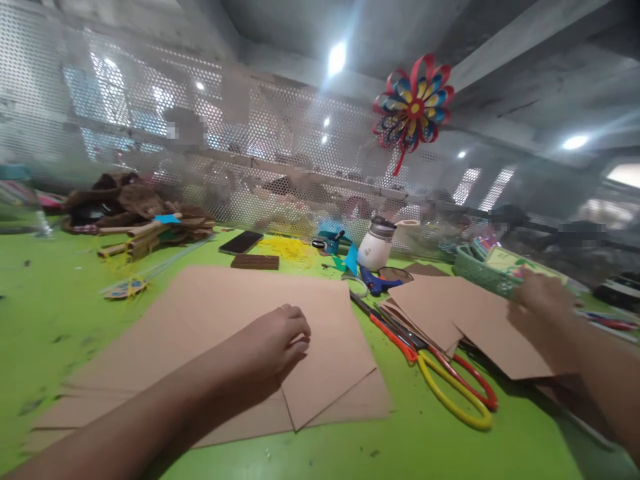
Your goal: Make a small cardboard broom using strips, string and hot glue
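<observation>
My left hand (285,340) rests over the large brown paper sheets (210,300) on the green table, its fingers curled; whether it grips anything is hidden. A smaller brown piece (320,393) lies partly beneath it. My right hand (543,297) is blurred at the right, by the rim of the green basket (483,270) and above more brown paper pieces (445,300). Between the hands lie scissors with yellow handles (453,393) and scissors with red-orange handles (400,337).
Behind the paper are a phone (241,242), yellow shreds (290,250), a white jar (376,245) and a blue tool (377,282). Rolled brown pieces (150,233) lie back left. A paper flower (415,107) hangs before the perforated screen (260,147).
</observation>
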{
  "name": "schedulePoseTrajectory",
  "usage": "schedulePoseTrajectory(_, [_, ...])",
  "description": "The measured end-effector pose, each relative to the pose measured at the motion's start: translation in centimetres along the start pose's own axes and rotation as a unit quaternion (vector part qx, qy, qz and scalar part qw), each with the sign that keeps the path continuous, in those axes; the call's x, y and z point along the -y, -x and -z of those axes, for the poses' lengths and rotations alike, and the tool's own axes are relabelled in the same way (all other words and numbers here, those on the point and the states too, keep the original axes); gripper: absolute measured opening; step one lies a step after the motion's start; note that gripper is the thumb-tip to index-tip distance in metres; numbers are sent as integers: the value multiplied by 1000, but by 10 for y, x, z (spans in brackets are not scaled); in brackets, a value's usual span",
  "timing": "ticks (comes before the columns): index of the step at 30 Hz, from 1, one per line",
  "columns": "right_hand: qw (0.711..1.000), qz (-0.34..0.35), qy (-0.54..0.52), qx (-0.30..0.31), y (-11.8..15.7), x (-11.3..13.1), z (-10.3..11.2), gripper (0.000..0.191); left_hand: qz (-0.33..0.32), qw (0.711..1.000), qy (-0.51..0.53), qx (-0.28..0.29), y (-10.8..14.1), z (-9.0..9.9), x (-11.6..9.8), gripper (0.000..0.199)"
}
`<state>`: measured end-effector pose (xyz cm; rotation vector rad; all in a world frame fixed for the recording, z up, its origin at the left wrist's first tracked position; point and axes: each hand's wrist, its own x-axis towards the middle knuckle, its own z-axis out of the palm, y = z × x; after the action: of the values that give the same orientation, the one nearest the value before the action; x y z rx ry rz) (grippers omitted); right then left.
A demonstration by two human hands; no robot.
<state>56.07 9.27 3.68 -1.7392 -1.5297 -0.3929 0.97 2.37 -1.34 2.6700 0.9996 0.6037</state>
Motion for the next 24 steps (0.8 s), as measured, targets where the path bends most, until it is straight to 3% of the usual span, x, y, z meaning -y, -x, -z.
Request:
schedulePoseTrajectory(3, [998,-40,36,-31,8,30,-12,24,-8,1000,-13,1,2,-2,-2,29])
schedulePoseTrajectory(6, [1000,4,13,14,40,86,-27,17,6,1000,-14,-12,3,-5,-2,26])
schedulePoseTrajectory(9, [984,109,-54,131,89,159,-36,23,14,999,-45,-28,2,-4,1,25])
schedulePoseTrajectory(12, [934,215,-107,265,130,227,-41,29,36,995,-95,8,-1,1,8,27])
schedulePoseTrajectory(14, [907,244,-120,321,141,261,-48,40,63,993,-99,25,-2,5,11,31])
schedulePoseTrajectory(18, [887,240,-117,376,133,296,-74,50,107,986,-130,21,1,6,3,50])
schedulePoseTrajectory(24, [882,195,-126,411,125,301,-107,62,144,984,-103,31,1,-1,-5,51])
